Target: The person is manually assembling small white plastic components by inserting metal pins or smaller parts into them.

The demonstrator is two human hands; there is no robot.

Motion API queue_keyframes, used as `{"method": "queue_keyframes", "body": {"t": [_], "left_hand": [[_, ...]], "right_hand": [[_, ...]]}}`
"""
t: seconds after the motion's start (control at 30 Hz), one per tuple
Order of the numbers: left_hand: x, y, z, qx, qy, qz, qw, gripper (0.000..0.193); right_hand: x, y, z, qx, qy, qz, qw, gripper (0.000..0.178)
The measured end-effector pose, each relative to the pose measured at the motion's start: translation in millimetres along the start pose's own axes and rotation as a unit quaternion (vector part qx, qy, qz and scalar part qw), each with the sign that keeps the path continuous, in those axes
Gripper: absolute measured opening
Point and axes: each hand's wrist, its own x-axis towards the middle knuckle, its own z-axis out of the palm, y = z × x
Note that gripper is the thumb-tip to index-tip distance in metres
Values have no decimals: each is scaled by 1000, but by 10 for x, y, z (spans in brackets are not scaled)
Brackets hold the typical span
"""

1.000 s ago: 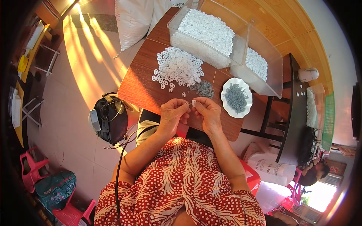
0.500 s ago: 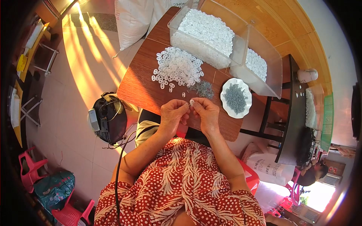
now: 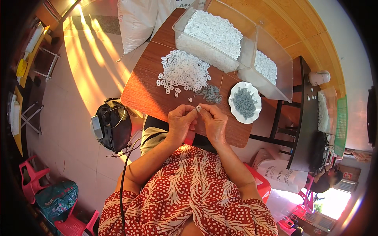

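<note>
Above the near edge of the brown table [image 3: 147, 84], my two hands meet fingertip to fingertip. My right hand [image 3: 214, 122] pinches a small white oval plastic piece with holes [image 3: 198, 107] between thumb and finger. Pressed close beside it, my left hand [image 3: 180, 121] is closed in a pinch; what it holds is too small to make out. Just beyond the fingers lies a single white piece [image 3: 190, 100]. Farther off spreads a heap of like white two-holed pieces [image 3: 183, 70], with a small pile of grey pin-like pieces [image 3: 212, 94] at its right.
A white scalloped dish [image 3: 256, 114] of grey pin-like pieces stands on the right. Behind it, clear plastic bins [image 3: 247, 55] hold many white pieces. A black bag [image 3: 118, 131] sits at the left, near a cable. White sacks [image 3: 138, 23] stand beyond the table.
The white piece in my right fingers has turned a little and sits slightly lower, its hole now showing. The whole view has shifted slightly; both hands stay together.
</note>
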Motion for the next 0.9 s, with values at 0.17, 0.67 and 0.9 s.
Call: {"method": "queue_keyframes", "body": {"t": [0.17,0.67,0.9], "left_hand": [[-28,24,11,-6,-3,-6,1000,12],[-87,-35,-37,-28,-50,49,997,24],[-153,45,-18,-110,-59,20,992,23]], "right_hand": [[-32,-11,12,-12,1,-35,999,13],[-136,-61,-82,-58,-54,-106,991,24],[-149,-80,-78,-170,-39,-225,959,33]]}}
